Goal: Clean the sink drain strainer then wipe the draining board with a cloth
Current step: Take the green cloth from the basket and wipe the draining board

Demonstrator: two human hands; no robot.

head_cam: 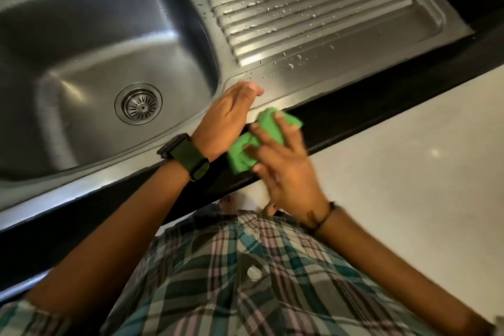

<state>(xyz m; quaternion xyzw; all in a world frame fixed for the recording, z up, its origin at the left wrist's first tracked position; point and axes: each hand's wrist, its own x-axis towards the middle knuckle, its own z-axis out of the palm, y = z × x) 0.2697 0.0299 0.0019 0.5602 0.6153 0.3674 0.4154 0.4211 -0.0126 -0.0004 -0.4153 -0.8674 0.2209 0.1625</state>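
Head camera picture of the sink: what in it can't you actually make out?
- Green cloth: partly covered by the right hand gripping it; its full shape is hidden.
- Left hand: fingertips blurred, so contact with the sink rim is unclear.
- Drain strainer: too small to judge whether it is clean.
- Sink basin: cut off at the left edge.
- Draining board: far end cut off at the top.

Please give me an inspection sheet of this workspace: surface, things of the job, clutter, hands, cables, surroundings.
Surface: steel draining board, ribbed, many water drops on it.
Job's things: drain strainer seated in the sink basin; green cloth bunched at the counter's front edge.
Clutter: nothing seen.
Hands: right hand grips the cloth; left hand, fingers straight, beside the cloth at the sink's front rim, wristwatch on the wrist.
Cables: nothing seen.
Surroundings: dark countertop, pale floor.
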